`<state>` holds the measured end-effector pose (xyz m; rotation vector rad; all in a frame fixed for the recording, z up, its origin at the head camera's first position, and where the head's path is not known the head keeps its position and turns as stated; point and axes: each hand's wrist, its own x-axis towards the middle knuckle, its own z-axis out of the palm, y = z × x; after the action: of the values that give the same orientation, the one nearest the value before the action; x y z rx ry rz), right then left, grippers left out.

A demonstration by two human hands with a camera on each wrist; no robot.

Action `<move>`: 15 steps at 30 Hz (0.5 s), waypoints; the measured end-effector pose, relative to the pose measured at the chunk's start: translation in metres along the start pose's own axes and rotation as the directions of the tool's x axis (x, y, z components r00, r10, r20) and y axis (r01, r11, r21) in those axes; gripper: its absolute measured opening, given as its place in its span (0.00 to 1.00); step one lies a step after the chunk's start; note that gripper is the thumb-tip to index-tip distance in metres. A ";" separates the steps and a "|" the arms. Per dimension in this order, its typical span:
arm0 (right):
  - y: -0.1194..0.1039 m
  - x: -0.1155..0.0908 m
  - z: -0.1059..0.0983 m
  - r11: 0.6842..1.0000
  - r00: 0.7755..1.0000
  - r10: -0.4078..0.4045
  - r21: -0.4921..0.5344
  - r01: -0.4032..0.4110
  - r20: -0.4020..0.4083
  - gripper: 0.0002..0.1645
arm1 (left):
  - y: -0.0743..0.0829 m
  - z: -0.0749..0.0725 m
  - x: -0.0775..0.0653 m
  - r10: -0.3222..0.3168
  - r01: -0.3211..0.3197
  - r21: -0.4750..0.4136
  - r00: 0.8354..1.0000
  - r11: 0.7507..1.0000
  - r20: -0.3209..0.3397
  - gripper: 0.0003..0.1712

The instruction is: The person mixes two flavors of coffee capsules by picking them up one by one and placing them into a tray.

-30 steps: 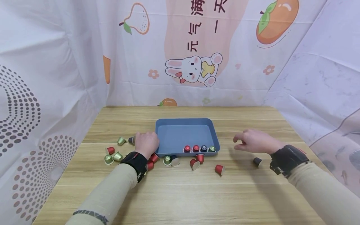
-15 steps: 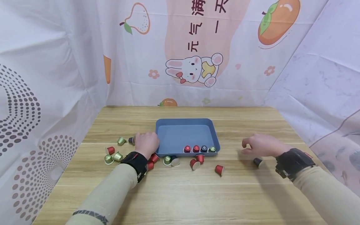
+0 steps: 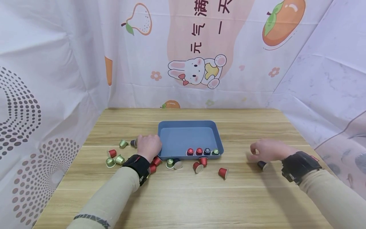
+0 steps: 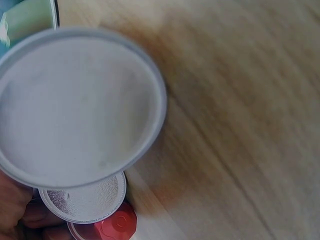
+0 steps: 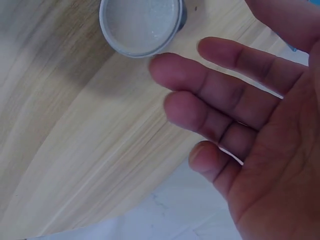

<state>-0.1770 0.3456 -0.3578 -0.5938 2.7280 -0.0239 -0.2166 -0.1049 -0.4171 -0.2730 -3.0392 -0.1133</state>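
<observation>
My right hand [image 3: 270, 149] is above the right side of the wooden table, its fingers loosely bent and holding nothing. Just below it a black coffee capsule [image 3: 261, 165] lies on its side; in the right wrist view the pale lid [image 5: 141, 24] of a capsule appears beyond the fingertips. My left hand [image 3: 149, 147] rests at the left edge of the blue tray [image 3: 187, 136], knuckles up. Its fingers are mostly hidden, so whether they hold anything does not show. Red capsules [image 3: 156, 161] lie by its wrist. A large white capsule lid [image 4: 80, 107] fills much of the left wrist view.
Inside the tray, two red capsules [image 3: 194, 151], a dark one [image 3: 207, 151] and a green one [image 3: 215, 152] stand along the front wall. Several green capsules [image 3: 120, 159] and a red one [image 3: 111, 153] lie at left. Another red capsule [image 3: 223, 172] lies right of centre.
My right hand has moved to the right, then slightly lower, and is now closer to the black capsule. The left hand and the tray have stayed still.
</observation>
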 end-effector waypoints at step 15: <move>0.001 -0.004 0.015 1.000 0.999 0.010 0.024 -0.011 0.046 0.18 | -0.003 0.005 0.000 0.002 -0.002 0.001 1.000 1.000 0.000 0.22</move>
<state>-0.1682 0.3489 -0.3709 -0.5664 2.6828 -0.0407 -0.2175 -0.1070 -0.4218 -0.2765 -3.0383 -0.1110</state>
